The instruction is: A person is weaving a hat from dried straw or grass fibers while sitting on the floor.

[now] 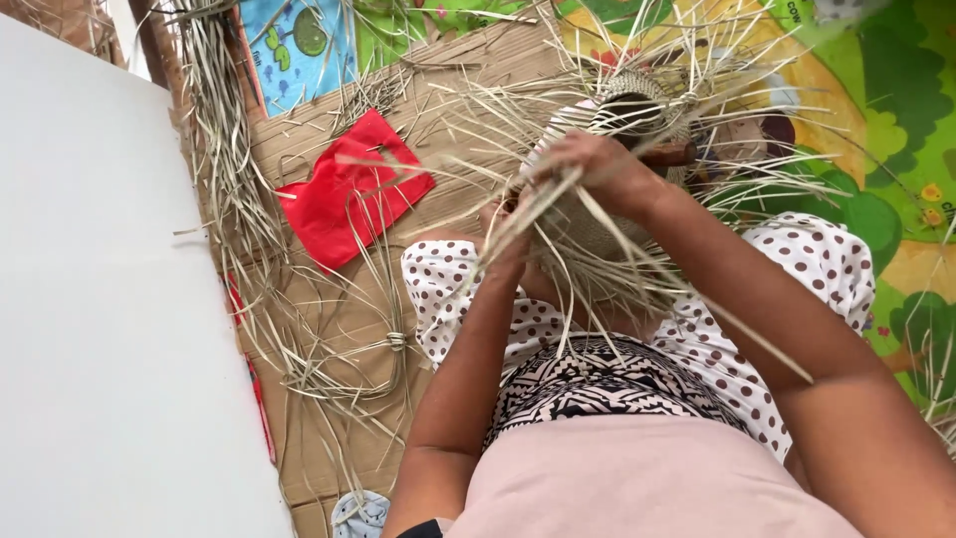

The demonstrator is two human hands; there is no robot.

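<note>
Weaving in hand, by the look of it: a half-made round basket of pale dried straw (637, 120) resting on the lap, over the white dotted cloth with brown spots (797, 269), its long loose straw strands (597, 259) fanning out in every direction. Right hand (597, 164) reaching forward from the lower right, arm stretched long and wrist bent down, fingers curled shut around a bunch of those strands just beside the basket's wall. Left hand (508, 224) lower and nearer the body, forearm rising steeply from the elbow, seemingly pinching strands too, though mostly buried in the straw, so hard to tell for certain. Both hands close together, nearly touching, at the near side of the basket. Judged mid-stitch, the wall far from finished; next move likely calling for a firm pull to seat the gripped strands, with tension kept even. To the left, on the brown cardboard sheet (319, 319), a red plastic bag (349, 199) and a tied bundle of straw (396, 341), well apart from the hands; a colourful play mat (896, 120) beyond.
</note>
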